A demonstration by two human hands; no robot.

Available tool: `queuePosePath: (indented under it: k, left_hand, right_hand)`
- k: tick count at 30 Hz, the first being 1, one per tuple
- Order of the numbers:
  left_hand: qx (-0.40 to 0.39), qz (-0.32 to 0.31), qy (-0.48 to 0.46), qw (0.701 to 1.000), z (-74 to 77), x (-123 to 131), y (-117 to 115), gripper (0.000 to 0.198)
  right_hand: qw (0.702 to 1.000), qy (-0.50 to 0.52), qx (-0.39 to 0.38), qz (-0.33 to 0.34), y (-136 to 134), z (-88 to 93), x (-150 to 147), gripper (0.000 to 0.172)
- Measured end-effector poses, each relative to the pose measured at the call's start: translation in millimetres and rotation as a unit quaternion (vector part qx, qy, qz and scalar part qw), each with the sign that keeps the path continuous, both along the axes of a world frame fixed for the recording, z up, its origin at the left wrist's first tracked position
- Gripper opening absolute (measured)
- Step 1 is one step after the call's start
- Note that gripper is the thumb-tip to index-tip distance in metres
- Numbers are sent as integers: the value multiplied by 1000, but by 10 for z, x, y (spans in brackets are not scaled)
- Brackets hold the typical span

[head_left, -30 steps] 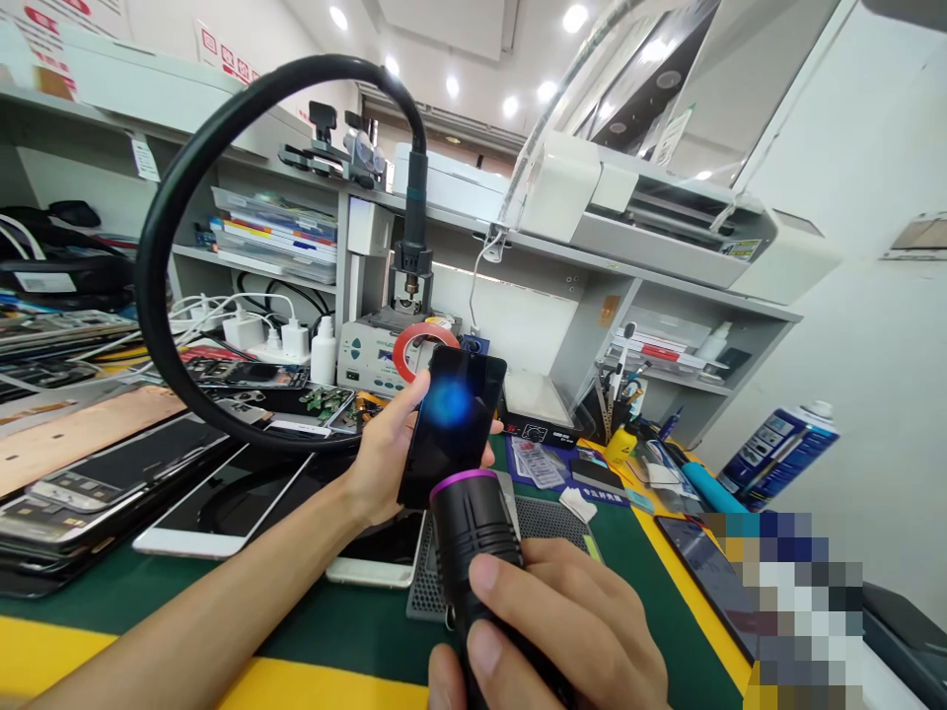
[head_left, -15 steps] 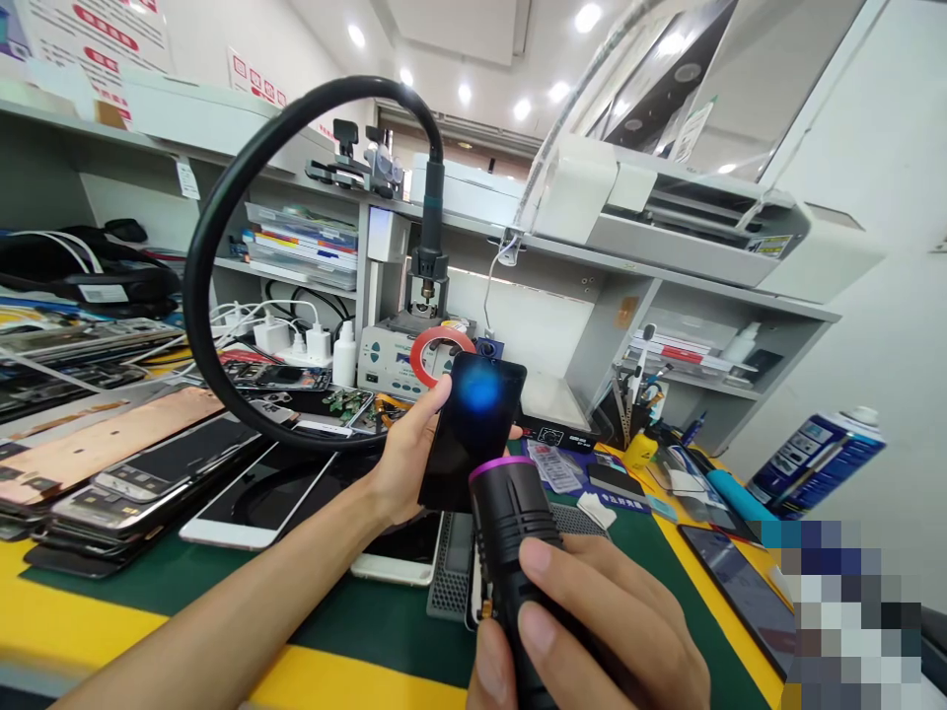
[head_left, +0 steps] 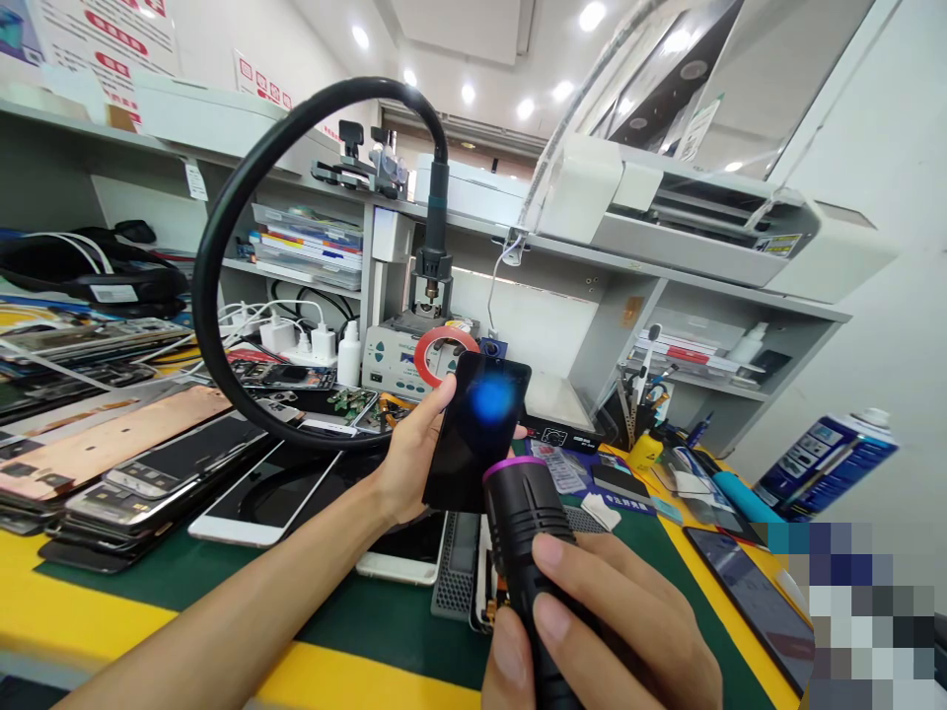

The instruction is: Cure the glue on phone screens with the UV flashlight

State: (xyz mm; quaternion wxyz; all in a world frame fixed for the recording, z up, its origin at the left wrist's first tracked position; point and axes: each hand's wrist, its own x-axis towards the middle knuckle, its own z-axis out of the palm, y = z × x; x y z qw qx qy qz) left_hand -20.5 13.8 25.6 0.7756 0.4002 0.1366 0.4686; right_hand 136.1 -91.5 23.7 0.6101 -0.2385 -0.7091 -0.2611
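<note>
My left hand (head_left: 411, 456) grips a black smartphone (head_left: 466, 444) by its edges, screen towards me and tilted upright above the bench. In my right hand (head_left: 621, 621) is a black flashlight (head_left: 527, 528) with a purple ring round its head. It points at the phone, and a blue-violet glow shows on the upper part of the screen. The flashlight's head overlaps the phone's lower right corner in view. Behind the phone stands a roll of red tape (head_left: 435, 357). Below it, a white-framed phone (head_left: 403, 562) and a grey perforated holder (head_left: 455, 582) lie on the green mat (head_left: 332, 621).
At left lie stacked phone parts (head_left: 140, 473) and a white phone (head_left: 258, 498). A black hose (head_left: 211, 266) arches from a soldering station (head_left: 400, 360). To the right are a blue spray can (head_left: 829, 463), a dark tablet (head_left: 747, 592) and a printer (head_left: 688, 217) on the shelf.
The view has shifted slightly, so most things sit a little further right. The flashlight has moved slightly right relative to the phone, and the blue glow has shifted slightly on the screen.
</note>
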Motion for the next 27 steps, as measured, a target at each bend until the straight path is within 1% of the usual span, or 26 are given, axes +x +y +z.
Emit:
queuePosePath:
  k: [2,4,7,10,15,21,25,27]
  left_hand:
    - [-4,1,-3,1000,-4,-2,-1,73]
    - [-8,4,-4,1000,-7,-1,1,71]
    - [-11,-12,-14,1000,-12,5,6,72]
    - [-11,-27,-26,999,-12,10,10,72]
    - [-25,-12,-14,1000,-7,16,4,72]
    - [2,-31,-20,999,-8,13,2,77]
    - [-1,-19,-8,1000,-7,5,2,77]
    - [-4,-7,-14,1000,-1,6,-2,75]
  right_hand:
    - [1000,9,7,-14,30,13,0,6]
    - [998,41,26,-28,57,28,-7,8]
    - [995,75,60,-36,89,52,-16,12]
    - [994,84,61,-43,108,68,-15,13]
    - [993,81,70,-39,122,75,0,12]
    - [993,72,76,-48,113,72,19,10]
    - [993,90,60,-44,101,47,-23,6]
    - [993,93,56,-37,104,38,-41,7]
